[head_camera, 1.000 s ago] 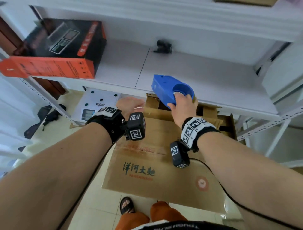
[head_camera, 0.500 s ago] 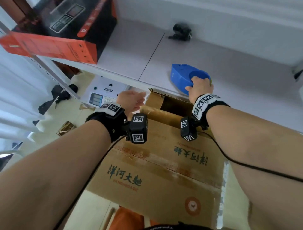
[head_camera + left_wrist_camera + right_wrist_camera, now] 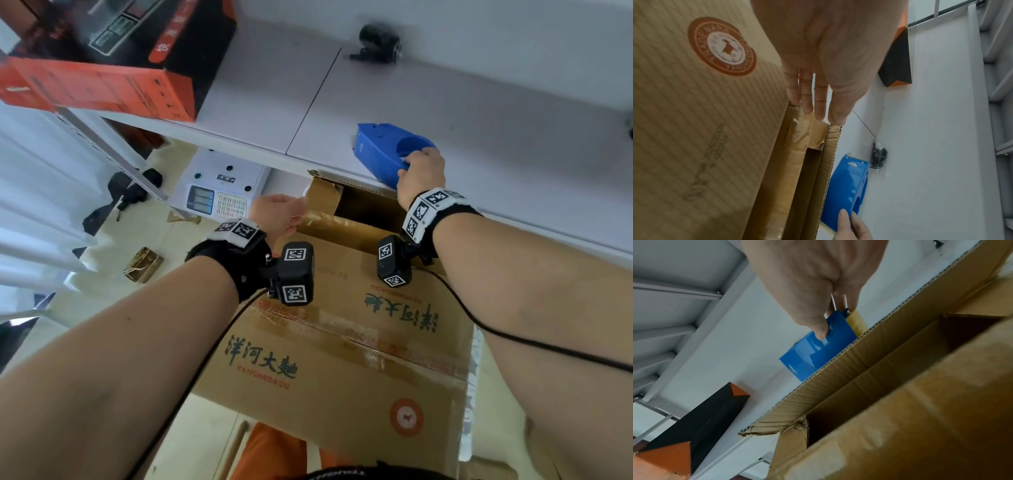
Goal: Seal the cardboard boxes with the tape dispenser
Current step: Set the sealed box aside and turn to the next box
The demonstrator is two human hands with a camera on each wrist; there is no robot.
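A brown cardboard box (image 3: 329, 359) with printed characters stands in front of me. Old tape runs along its top seam, and the far flaps gape open (image 3: 900, 369). A blue tape dispenser (image 3: 383, 150) is at the front of the white shelf (image 3: 496, 137), just past the box's far edge. My right hand (image 3: 412, 168) grips its near end, thumb on the blue side (image 3: 818, 352), with the brown tape roll (image 3: 857, 324) beside it. My left hand (image 3: 287, 212) is at the box's far left corner. Its fingers (image 3: 818, 110) are straight and touch the flap edge (image 3: 833, 146).
A black and orange carton (image 3: 102, 68) lies on the shelf at the left. A small black object (image 3: 378, 44) sits at the shelf's back. Below the shelf a white scale (image 3: 219, 192) stands on the floor, with dark items (image 3: 126, 192) and scraps beside it.
My right hand has carried the blue dispenser from over the box's far edge to the right, farther onto the shelf. My left hand stays at the far left corner. The view has tilted down.
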